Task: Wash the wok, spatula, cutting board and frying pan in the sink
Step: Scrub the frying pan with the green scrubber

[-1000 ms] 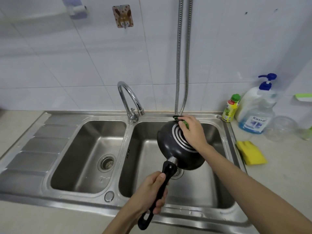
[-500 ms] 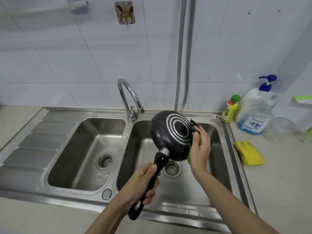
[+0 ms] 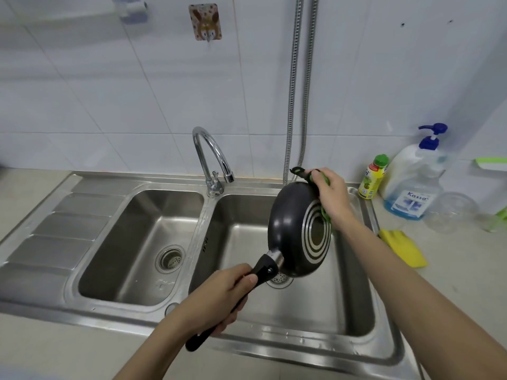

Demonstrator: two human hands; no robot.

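Frying pan (image 3: 295,231) is up over the right basin (image 3: 247,237) of the double sink, tilted on edge, underside facing me. Long axis runs from the handle (image 3: 219,314) end at 7 o'clock to the far rim at 1 o'clock.

My left hand (image 3: 216,294) is wrapped tight around the handle, thumb along the top near the collar. It carries the whole weight, sitting at 7 o'clock from the pan body.

My right hand (image 3: 330,196) is at the pan's 1 o'clock rim, fingers curled on a green scouring pad (image 3: 325,178) and pressing it over the edge. More green shows along the 3 o'clock side behind the base. So the right hand is on the work surface and the left one only orients it.

Key relation, my read: the pad sits at the far rim, so the scrub path is along the rim arc, with the left wrist rolling the handle to feed fresh edge under the pad. The inside of the pan faces away, so I can't tell its state.

Pan look: black non-stick outer wall, concentric silver rings on the base, steel collar where the black handle joins. No visible suds or grime on the underside. A bit blurred at the lower edge.

Faucet (image 3: 211,157) spout sits at 10 o'clock from the pan, and no water stream is visible. Wok, spatula and cutting board are not in view.
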